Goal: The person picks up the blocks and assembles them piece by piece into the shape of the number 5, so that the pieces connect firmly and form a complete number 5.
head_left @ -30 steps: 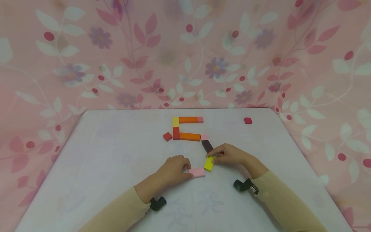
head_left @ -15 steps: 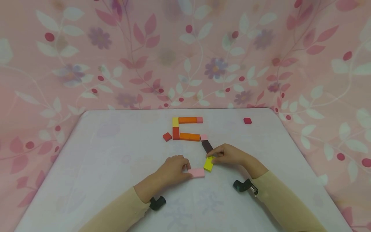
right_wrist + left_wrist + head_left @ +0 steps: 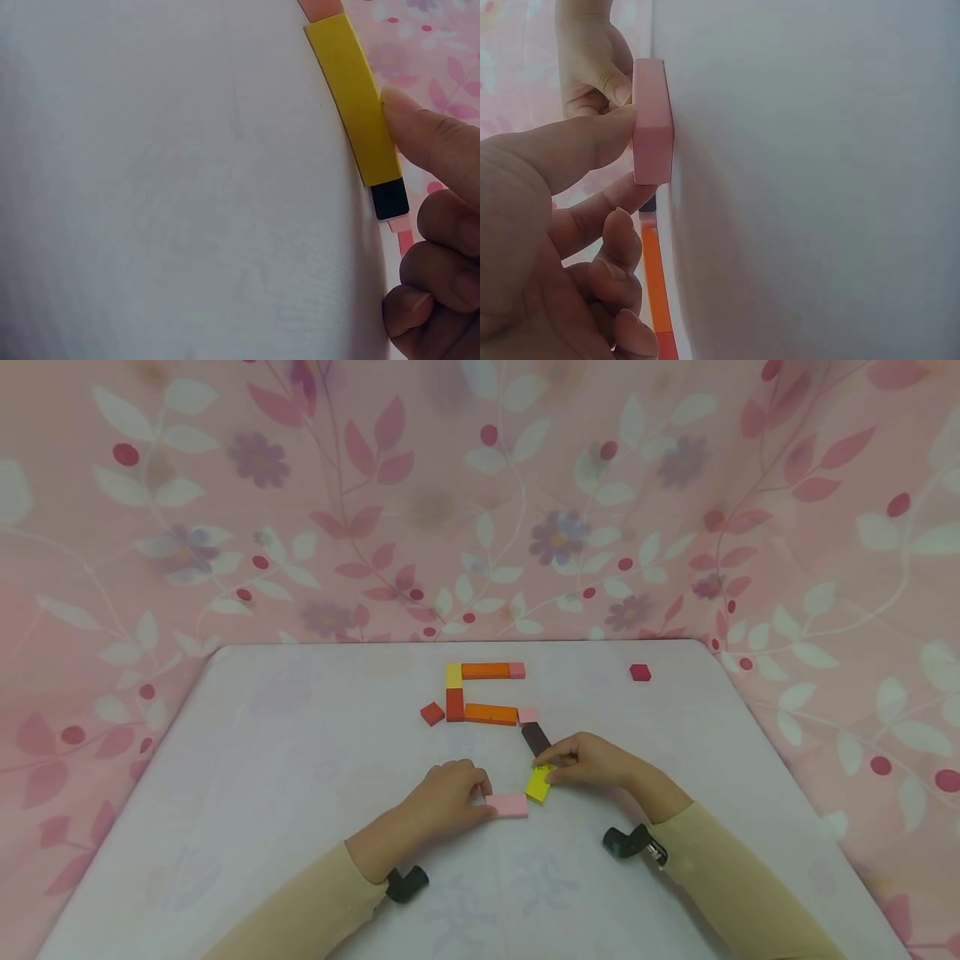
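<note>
A smooth, oblong yellow block (image 3: 537, 788) lies on the bench (image 3: 285, 777), pinched in the right hand (image 3: 596, 758). Just left of it, the left hand (image 3: 448, 795) pinches a pink block (image 3: 511, 806). The right wrist view alone shows the yellow touching a dark block (image 3: 390, 199).

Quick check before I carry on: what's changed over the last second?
Nothing has visibly moved, been taken up or let go. The left hand still pinches the larger pink block, the right hand the bright yellow block; the other blocks lie unchanged.
</note>
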Available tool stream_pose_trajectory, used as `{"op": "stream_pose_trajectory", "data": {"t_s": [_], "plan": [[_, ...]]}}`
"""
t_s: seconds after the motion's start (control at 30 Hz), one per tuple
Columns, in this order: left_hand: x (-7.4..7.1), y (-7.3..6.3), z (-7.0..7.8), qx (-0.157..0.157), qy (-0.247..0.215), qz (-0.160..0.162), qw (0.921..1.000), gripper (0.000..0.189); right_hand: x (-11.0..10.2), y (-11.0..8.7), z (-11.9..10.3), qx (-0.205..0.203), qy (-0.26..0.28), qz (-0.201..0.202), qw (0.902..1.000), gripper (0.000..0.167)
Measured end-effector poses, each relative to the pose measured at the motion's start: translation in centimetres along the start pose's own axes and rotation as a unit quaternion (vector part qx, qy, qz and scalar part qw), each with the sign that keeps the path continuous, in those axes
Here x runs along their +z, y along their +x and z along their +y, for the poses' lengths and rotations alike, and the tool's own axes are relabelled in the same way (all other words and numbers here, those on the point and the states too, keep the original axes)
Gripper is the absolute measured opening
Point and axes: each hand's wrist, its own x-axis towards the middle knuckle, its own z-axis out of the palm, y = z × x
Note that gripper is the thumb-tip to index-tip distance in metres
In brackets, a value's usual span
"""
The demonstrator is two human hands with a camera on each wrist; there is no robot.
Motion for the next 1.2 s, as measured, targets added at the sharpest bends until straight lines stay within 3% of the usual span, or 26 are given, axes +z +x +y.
{"op": "stream_pose_trajectory", "data": {"t_s": [0.3, 0.6, 1.2], "plan": [[-0.1, 0.1, -0.3, 0.001, -0.001, 0.003, 1.0000, 0.024, 0.0, 0.1, 0.0, 0.007, -0.007, 0.008, 0.9999, 0.028], [0.1, 0.2, -0.3, -0.002, 0.002, 0.001, 1.0000, 0.025, -1.1, 0.1, 0.1, 0.066, -0.038, 0.092, 0.9928, 0.033], [0.2, 0.2, -0.8, 0.008, 0.003, -0.005, 1.0000, 0.029, -1.4, 1.0, -0.2, 0.057, -0.076, 0.058, 0.9938, 0.040]]}}
